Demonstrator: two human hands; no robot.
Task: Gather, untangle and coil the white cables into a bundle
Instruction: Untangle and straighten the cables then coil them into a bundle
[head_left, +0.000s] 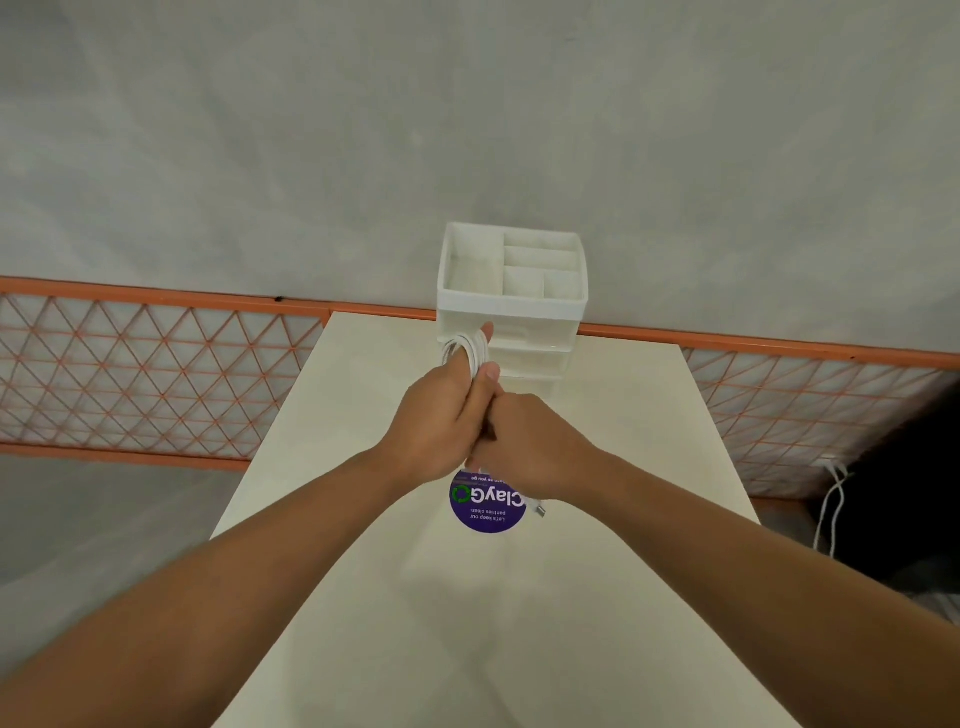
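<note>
Above table (363, 597) — both hands joined.
Left hand (441, 415) fingers loop-wrapped in white cable (470, 351); right hand (524, 447) clenched — contents hidden.

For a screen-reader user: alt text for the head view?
Left hand holds white cable coiled around its fingers, right hand pressed against it, above a cream table. A white organizer stands behind; a purple sticker lies below.

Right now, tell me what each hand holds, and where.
White cable coil: looped around the left hand's fingers. Right hand is closed beside it; its grip is hidden.
</note>
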